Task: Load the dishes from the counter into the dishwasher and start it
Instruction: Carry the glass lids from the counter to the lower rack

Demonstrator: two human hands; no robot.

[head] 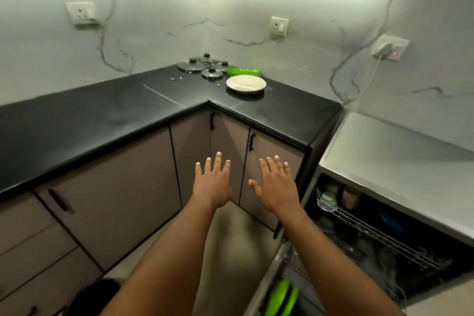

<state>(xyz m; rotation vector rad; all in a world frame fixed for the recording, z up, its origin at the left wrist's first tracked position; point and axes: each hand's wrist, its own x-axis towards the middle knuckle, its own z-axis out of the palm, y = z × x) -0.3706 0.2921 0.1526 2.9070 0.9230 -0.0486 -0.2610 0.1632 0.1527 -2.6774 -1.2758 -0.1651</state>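
Showing a loading job that looks partly done. The black L-shaped stone tabletop (102,115) runs from the left edge to the centre of the frame. The open dishwasher (420,274) sits at the lower right, under a grey steel top. Its upper wire rack (379,236) is drawn out and carries a few jars or cups at its far end, too dim to name. Bright green plates (282,297) stand on edge in the lower basket at the bottom edge of the frame, so some dishes appear to be in already.

Not yet loaded, in the tabletop's far corner at upper centre:
- a round white plate (245,83)
- a green plastic dish (243,71) just behind it
- a cluster of steel pan lids with black knobs (200,67) to their left
- a few crumbs lying near the lids

Judged from this, those pieces must be carried over, the racks pushed in, the door closed and the cycle started.

The left hand (213,185) and the right hand (277,187) are held out side by side at lower centre, in front of the cabinet doors and well short of the dishes. Each grip is spread flat, palm down with fingers straight, and neither holds or touches anything.
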